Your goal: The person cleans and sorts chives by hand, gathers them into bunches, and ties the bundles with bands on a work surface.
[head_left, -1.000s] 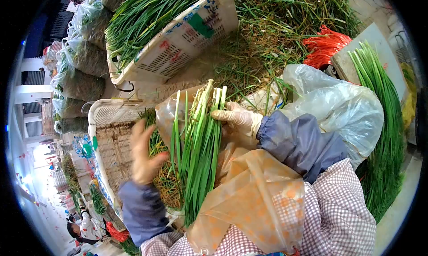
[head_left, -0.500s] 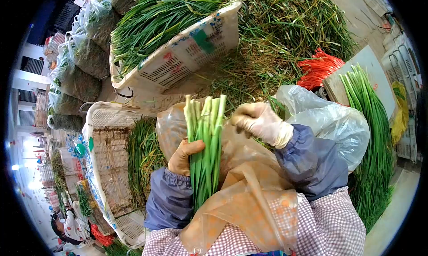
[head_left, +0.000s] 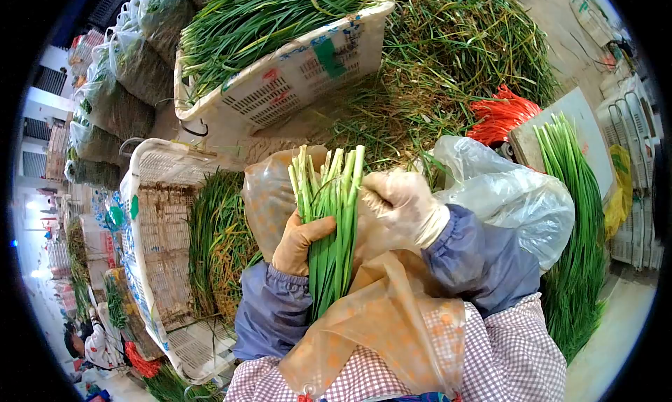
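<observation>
My left hand (head_left: 303,244), in a tan glove, is wrapped round a bunch of garlic chives (head_left: 334,220). The pale cut stem ends point up and away from me, and the flat green leaves hang towards my lap. My right hand (head_left: 400,200), in a whitish glove, is closed with curled fingers just right of the stems. What its fingers pinch, if anything, is hidden. A translucent orange-patterned plastic apron (head_left: 378,318) covers my lap beneath the bunch.
A white crate (head_left: 280,83) full of chives stands ahead; another crate (head_left: 168,248) with leaves is at left. A heap of trimmed leaves (head_left: 462,45), red ties (head_left: 502,115), a clear plastic bag (head_left: 511,199) and more chives (head_left: 574,241) lie ahead and right. A person (head_left: 98,346) is far left.
My right hand has come left and slightly down, up close to the stems. The bunch in my left hand has shifted a little to the right. The view has turned slightly.
</observation>
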The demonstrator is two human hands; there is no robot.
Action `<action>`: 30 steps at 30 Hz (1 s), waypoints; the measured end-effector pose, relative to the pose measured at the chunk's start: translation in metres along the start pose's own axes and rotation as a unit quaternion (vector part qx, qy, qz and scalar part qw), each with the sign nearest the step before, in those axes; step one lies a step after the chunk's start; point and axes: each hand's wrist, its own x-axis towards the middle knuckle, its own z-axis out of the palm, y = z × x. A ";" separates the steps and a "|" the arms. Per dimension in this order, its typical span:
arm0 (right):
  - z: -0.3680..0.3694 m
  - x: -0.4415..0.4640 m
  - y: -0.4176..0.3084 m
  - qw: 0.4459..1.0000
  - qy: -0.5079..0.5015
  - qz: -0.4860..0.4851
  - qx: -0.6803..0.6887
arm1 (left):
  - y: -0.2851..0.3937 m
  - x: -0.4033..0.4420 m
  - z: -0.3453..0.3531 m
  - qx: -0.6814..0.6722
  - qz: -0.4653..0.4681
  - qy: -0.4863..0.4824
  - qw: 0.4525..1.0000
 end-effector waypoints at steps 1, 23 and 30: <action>-0.006 0.000 0.005 0.999 -0.006 -0.005 -0.044 | -0.001 -0.001 0.001 0.002 0.009 0.005 1.000; -0.054 0.013 0.048 0.979 0.151 -0.034 -0.133 | -0.024 0.002 -0.031 -0.010 -0.114 -0.109 0.987; -0.117 -0.009 0.168 0.865 0.290 0.393 0.113 | -0.024 -0.001 -0.032 -0.003 -0.099 -0.082 0.992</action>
